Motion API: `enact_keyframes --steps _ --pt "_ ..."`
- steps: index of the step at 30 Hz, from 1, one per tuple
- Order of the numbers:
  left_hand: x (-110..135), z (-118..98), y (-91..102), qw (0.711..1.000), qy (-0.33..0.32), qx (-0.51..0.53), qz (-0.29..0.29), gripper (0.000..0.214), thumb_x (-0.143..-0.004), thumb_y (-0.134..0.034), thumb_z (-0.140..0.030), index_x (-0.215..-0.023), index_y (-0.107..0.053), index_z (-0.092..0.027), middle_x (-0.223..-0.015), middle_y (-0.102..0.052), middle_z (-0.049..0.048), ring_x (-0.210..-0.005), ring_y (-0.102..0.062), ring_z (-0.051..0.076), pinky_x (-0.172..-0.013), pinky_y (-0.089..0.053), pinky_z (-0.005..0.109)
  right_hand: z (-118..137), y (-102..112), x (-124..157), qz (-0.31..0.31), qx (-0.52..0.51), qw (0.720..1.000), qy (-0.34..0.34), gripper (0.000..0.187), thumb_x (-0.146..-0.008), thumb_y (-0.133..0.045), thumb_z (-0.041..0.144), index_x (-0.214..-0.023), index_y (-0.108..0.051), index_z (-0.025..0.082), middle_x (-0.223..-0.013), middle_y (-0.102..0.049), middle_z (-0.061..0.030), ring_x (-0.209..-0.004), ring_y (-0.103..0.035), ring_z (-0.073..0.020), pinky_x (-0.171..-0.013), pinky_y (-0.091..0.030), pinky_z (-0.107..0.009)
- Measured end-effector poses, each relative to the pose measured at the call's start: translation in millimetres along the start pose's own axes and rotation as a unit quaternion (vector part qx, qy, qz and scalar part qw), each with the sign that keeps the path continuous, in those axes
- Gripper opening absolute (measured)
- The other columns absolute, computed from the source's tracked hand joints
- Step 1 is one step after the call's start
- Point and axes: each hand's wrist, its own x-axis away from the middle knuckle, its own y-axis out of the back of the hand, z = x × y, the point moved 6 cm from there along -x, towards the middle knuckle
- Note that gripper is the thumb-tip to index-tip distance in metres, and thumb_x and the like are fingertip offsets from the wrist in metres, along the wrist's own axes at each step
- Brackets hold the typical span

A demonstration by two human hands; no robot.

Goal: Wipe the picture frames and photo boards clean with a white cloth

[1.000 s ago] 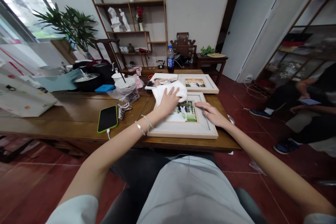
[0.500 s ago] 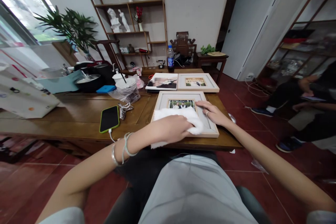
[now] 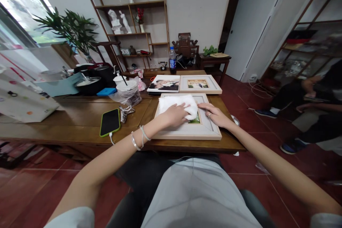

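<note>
A pale wooden picture frame with a photo lies flat on the brown table in front of me. My left hand presses a white cloth onto the glass, fingers curled over the cloth. The cloth covers most of the photo. My right hand rests flat on the frame's right border, fingers stretched out, a ring on one finger. Bracelets sit on my left wrist.
Two more framed photos lie behind the near frame. A phone in a green case with a cable lies to the left, beside a plastic bag with a cup. A water bottle stands further back. A seated person is at right.
My left hand slid the cloth from the frame's top down to its near edge, then back up over the photo. The right hand stayed on the frame's right border.
</note>
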Motion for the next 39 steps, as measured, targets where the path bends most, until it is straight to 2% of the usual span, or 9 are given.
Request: enact_keyframes --steps 5,9,12,16,20,27,33,36,39 --pt "-24 34 -2.3 0.999 0.041 0.010 -0.011 0.025 -0.087 -0.044 -0.017 -0.107 -0.060 -0.016 -0.140 -0.042 0.0133 -0.133 -0.032 0.027 -0.100 -0.036 0.042 -1 0 0 0.001 -0.007 1.000 -0.006 0.050 -0.075 -0.042 0.008 -0.119 -0.059 0.025 -0.129 -0.055 -0.0040 -0.124 -0.046 -0.0226 -0.107 -0.032 -0.049" --pt "-35 38 9.7 0.997 0.031 -0.003 -0.075 0.047 -0.074 -0.045 0.002 -0.117 -0.054 -0.016 -0.150 -0.023 0.0112 -0.131 -0.035 0.026 -0.097 -0.039 0.037 2 0 1 0.003 -0.013 1.000 0.003 0.047 -0.077 -0.043 0.011 -0.120 -0.059 0.022 -0.129 -0.055 -0.0062 -0.125 -0.045 -0.0232 -0.108 -0.032 -0.047" --pt "-44 32 16.4 0.992 0.021 -0.018 -0.123 0.055 -0.072 -0.044 0.005 -0.122 -0.051 -0.016 -0.152 -0.018 0.0102 -0.132 -0.033 0.025 -0.101 -0.034 0.038 4 1 0 0.004 -0.008 1.000 0.007 0.046 -0.077 -0.043 0.012 -0.119 -0.059 0.022 -0.127 -0.057 -0.0065 -0.123 -0.046 -0.0236 -0.107 -0.033 -0.047" --pt "-56 17 14.3 0.992 -0.021 -0.012 -0.122 0.046 -0.073 -0.047 0.001 -0.115 -0.056 -0.015 -0.144 -0.036 0.0118 -0.121 -0.046 0.025 -0.098 -0.035 0.036 6 2 -2 0.005 0.008 1.000 -0.008 0.049 -0.074 -0.043 0.010 -0.117 -0.061 0.023 -0.125 -0.058 -0.0045 -0.121 -0.048 -0.0252 -0.105 -0.034 -0.048" --pt "-59 17 8.3 0.996 -0.011 -0.007 -0.084 0.037 -0.073 -0.049 -0.002 -0.105 -0.061 -0.014 -0.118 -0.059 0.0125 -0.104 -0.057 0.023 -0.086 -0.042 0.031 6 2 -3 0.001 0.002 1.000 -0.014 0.050 -0.073 -0.043 0.009 -0.116 -0.062 0.025 -0.126 -0.058 -0.0032 -0.121 -0.048 -0.0250 -0.106 -0.033 -0.049" --pt "-36 47 7.5 0.995 0.041 -0.075 -0.058 0.030 -0.074 -0.049 -0.003 -0.094 -0.066 -0.018 -0.104 -0.066 0.0095 -0.094 -0.061 0.023 -0.082 -0.042 0.033 0 0 0 0.001 -0.014 1.000 -0.012 0.048 -0.076 -0.043 0.010 -0.119 -0.059 0.026 -0.129 -0.056 -0.0033 -0.124 -0.046 -0.0226 -0.107 -0.033 -0.048" --pt "0 79 17.1 0.982 0.118 -0.142 -0.026 0.023 -0.078 -0.047 -0.005 -0.079 -0.068 -0.015 -0.091 -0.069 0.0123 -0.089 -0.063 0.022 -0.094 -0.035 0.039 0 1 1 0.002 -0.001 1.000 -0.006 0.048 -0.077 -0.042 0.009 -0.119 -0.059 0.025 -0.128 -0.056 -0.0044 -0.124 -0.047 -0.0226 -0.107 -0.033 -0.049" --pt "13 78 14.6 0.981 0.132 -0.144 -0.009 0.026 -0.075 -0.047 -0.002 -0.081 -0.069 -0.015 -0.092 -0.069 0.0121 -0.088 -0.063 0.023 -0.090 -0.039 0.037 1 1 1 0.000 0.000 1.000 -0.007 0.049 -0.077 -0.043 0.009 -0.120 -0.059 0.026 -0.128 -0.056 -0.0036 -0.123 -0.047 -0.0227 -0.107 -0.033 -0.049" --pt "20 57 8.5 0.990 0.111 -0.083 -0.004 0.031 -0.073 -0.047 -0.004 -0.092 -0.068 -0.017 -0.100 -0.066 0.0117 -0.089 -0.063 0.024 -0.077 -0.045 0.033 1 2 1 0.003 0.000 1.000 -0.006 0.048 -0.077 -0.043 0.010 -0.119 -0.059 0.027 -0.129 -0.056 -0.0032 -0.123 -0.047 -0.0228 -0.107 -0.034 -0.049"
